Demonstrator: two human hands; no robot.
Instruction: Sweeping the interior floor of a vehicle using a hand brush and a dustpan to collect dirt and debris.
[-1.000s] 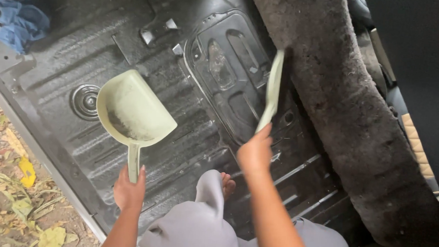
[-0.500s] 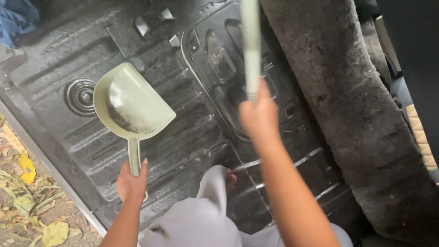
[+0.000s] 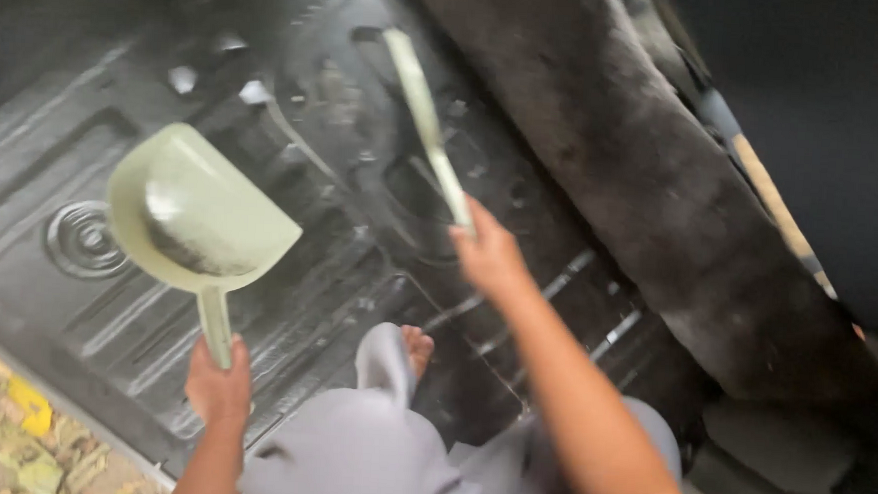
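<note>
My left hand [image 3: 217,386] grips the handle of a pale green dustpan [image 3: 195,219], held above the black ribbed vehicle floor [image 3: 92,189]; a dark line of dirt lies inside the pan. My right hand [image 3: 489,255] holds the handle of a pale green brush [image 3: 427,126], which points up and to the left over the floor's moulded mat area. The brush end is blurred. My bare foot [image 3: 416,346] and grey trousers [image 3: 368,454] show between the arms.
A dark fuzzy carpet strip [image 3: 662,189] runs diagonally on the right. A round drain-like disc [image 3: 84,238] sits in the floor at left. Ground with dry leaves [image 3: 19,435] lies beyond the floor's near-left edge.
The brush has swung from leaning right, through upright, to leaning left. The view moved closer and the blue cloth at upper left has left the frame. The dustpan stays in my left hand.
</note>
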